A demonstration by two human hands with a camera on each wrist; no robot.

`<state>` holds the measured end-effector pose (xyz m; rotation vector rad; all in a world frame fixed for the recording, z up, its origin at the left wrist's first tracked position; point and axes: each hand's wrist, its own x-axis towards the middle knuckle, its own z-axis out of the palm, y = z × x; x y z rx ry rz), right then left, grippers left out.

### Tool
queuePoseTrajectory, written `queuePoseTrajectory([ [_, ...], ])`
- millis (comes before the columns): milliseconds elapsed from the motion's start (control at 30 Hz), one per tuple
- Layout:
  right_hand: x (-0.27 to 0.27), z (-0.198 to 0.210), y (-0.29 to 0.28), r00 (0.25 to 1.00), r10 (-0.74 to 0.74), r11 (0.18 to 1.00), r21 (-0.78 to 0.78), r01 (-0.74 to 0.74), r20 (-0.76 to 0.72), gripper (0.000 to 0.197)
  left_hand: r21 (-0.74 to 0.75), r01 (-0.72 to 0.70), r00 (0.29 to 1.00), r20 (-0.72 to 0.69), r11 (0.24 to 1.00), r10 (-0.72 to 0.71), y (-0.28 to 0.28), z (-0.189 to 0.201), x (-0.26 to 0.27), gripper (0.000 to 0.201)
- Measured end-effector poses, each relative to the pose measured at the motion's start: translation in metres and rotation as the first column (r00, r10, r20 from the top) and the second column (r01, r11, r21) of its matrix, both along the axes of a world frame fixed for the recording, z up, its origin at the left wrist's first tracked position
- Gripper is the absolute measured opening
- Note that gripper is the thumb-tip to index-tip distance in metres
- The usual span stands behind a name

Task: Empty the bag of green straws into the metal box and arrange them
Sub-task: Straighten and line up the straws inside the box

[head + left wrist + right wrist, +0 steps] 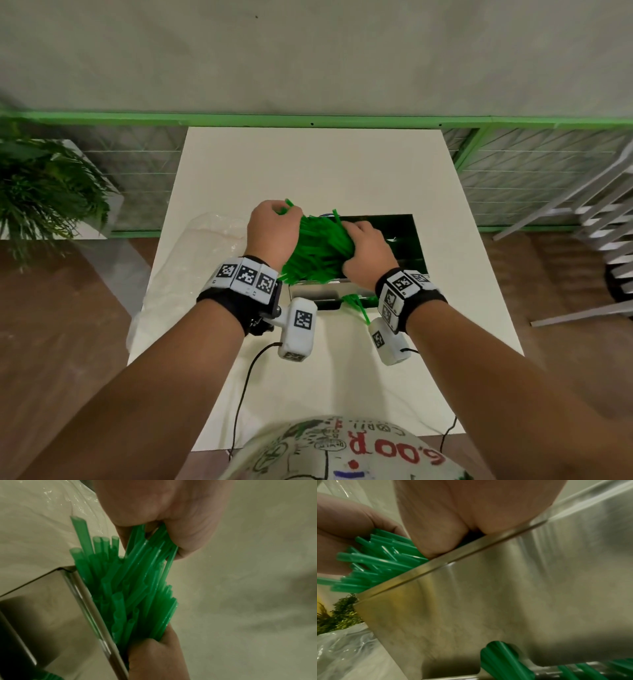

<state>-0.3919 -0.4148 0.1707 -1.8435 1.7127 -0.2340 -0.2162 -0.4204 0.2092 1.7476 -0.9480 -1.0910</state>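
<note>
A thick bundle of green straws (318,246) leans out over the left end of the metal box (416,240). My left hand (274,226) grips the bundle's far ends, fingers curled round them. From the right side my right hand (364,248) clasps the same bundle. The left wrist view has the left hand (163,513) above and the right hand (154,655) below, with the straws (133,588) between them beside the box wall (51,608). In the right wrist view the right hand (462,513) presses the straws (376,561) at the box rim (453,561).
The empty clear plastic bag (191,260) lies crumpled on the white table (325,164), left of the box. A few loose straws (358,305) lie on the table against the box's near wall. A green plant (44,192) stands off the table's left.
</note>
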Motion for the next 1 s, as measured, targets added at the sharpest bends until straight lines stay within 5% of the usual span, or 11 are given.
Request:
queuePoseTrajectory([
  [300, -0.003, 0.002, -0.002, 0.999, 0.043, 0.998, 0.034, -0.043, 0.015, 0.082, 0.042, 0.062, 0.995, -0.083, 0.997, -0.058, -0.001, 0.004, 0.001, 0.019],
  [400, -0.003, 0.003, -0.002, 0.999, 0.054, 0.998, 0.037, -0.054, 0.001, 0.086, 0.046, 0.082, 0.994, -0.071, 0.996, -0.079, -0.004, 0.004, -0.002, 0.007],
  [1000, 0.007, 0.019, 0.004, 0.996, 0.059, 0.998, -0.007, -0.059, 0.059, 0.073, 0.026, 0.163, 0.975, -0.157, 0.986, -0.157, 0.005, 0.017, 0.011, 0.013],
])
